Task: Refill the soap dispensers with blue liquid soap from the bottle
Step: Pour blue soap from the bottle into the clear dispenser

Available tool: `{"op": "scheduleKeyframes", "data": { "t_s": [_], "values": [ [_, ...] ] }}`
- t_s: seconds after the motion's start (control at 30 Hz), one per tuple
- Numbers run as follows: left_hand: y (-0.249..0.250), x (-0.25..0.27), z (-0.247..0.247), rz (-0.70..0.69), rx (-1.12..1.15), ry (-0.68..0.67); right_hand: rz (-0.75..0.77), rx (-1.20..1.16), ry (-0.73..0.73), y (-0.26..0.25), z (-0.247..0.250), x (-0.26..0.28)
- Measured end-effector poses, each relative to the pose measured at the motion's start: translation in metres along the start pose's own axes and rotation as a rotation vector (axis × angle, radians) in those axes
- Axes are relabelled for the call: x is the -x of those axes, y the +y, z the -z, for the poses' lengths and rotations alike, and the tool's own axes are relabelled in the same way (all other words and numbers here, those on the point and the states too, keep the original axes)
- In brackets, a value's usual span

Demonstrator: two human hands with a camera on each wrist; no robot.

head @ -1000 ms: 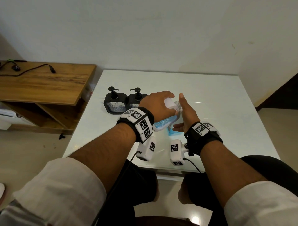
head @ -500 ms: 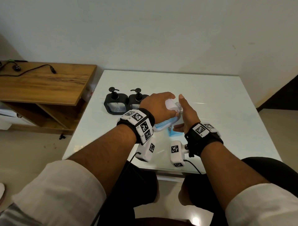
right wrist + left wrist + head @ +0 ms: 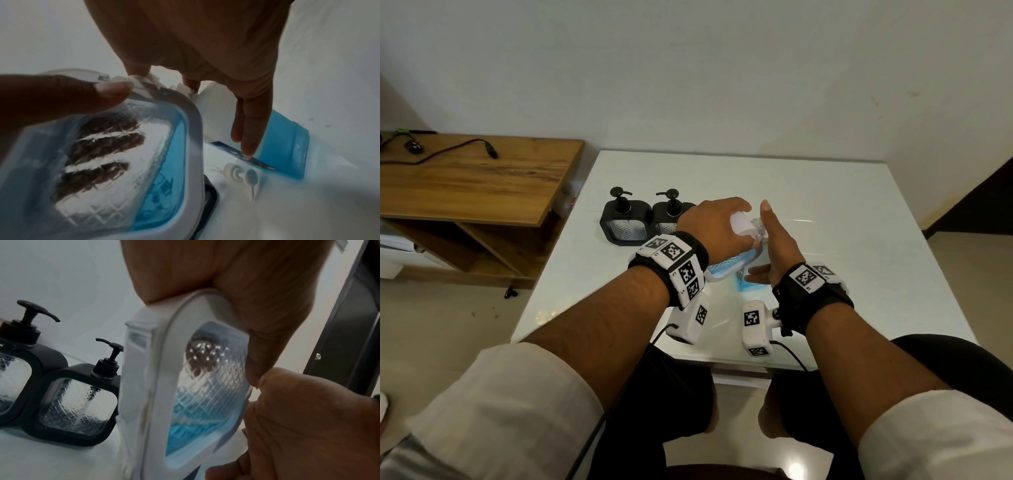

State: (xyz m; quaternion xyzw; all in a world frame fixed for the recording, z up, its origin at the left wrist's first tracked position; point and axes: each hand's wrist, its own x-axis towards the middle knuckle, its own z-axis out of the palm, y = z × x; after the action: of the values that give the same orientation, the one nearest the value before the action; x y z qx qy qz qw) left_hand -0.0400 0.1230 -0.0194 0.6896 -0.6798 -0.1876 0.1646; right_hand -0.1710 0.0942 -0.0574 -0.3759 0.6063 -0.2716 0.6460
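The left hand point(image 3: 714, 224) grips a tilted white dispenser point(image 3: 185, 386), fingers curled around it. The right hand point(image 3: 777, 246) holds the blue soap bottle point(image 3: 283, 142), fingers extended, above the surface point(image 3: 859, 222).

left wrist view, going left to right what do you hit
left black dispenser → second black dispenser → white dispenser with blue soap, held tilted by the left hand → right hand → dark door frame
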Motion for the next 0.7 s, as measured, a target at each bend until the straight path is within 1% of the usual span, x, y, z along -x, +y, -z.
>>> {"op": "scheduleKeyframes", "data": {
  "t_s": [0.17, 0.3, 0.47, 0.7],
  "values": [
    [-0.0002, -0.0006, -0.0011, 0.002, -0.003, -0.002, -0.012, -0.023, 0.037, -0.0005, -0.0018, -0.0022],
    [-0.0009, -0.0009, -0.0023, 0.012, -0.004, 0.001, -0.026, -0.023, 0.002, -0.0013, 0.0005, -0.0015],
    [-0.0027, -0.0017, -0.0042, 0.017, -0.002, 0.002, -0.025, -0.021, -0.008, -0.0017, 0.0029, 0.002],
    [-0.0033, -0.0024, -0.006, 0.022, 0.002, 0.006, -0.008, -0.017, 0.054, -0.0016, -0.0013, 0.0006]
  ]
}}
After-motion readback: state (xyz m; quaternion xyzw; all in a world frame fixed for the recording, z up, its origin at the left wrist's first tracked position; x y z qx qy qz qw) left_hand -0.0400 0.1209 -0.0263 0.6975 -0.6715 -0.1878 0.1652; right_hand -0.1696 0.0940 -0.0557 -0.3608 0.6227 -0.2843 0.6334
